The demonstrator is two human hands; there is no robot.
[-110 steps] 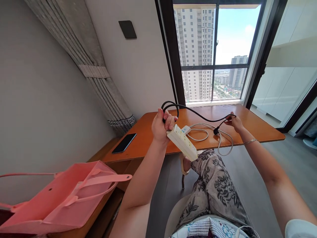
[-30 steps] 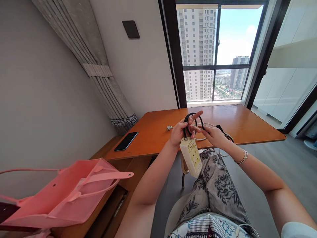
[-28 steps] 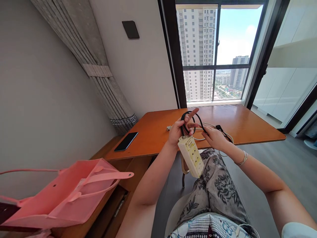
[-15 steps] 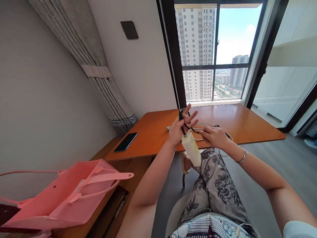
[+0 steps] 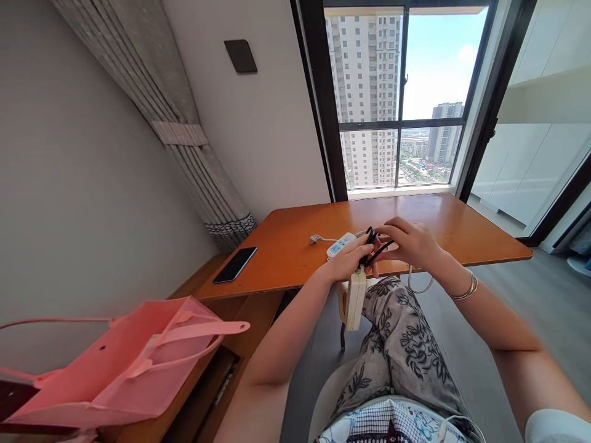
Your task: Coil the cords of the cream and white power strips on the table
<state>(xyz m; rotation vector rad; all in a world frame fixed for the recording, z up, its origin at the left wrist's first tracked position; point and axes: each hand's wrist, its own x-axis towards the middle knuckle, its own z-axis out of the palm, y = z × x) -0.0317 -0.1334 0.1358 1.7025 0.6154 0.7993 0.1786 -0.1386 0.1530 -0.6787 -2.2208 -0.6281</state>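
The left hand (image 5: pixel 347 263) closes its fingers around a small coil of black cable (image 5: pixel 370 237), and the cream power strip (image 5: pixel 355 299) hangs straight down from this hand, just below it, in front of the table edge. The right hand (image 5: pixel 412 242) is touching the left one from the right side, and its fingertips pinch the same cable. Just behind the left hand, a white power strip (image 5: pixel 340 244) lies on the orange table (image 5: pixel 286 246). Far to the left of both hands there are a black phone (image 5: pixel 234 264) and a pink bag (image 5: pixel 120 366).
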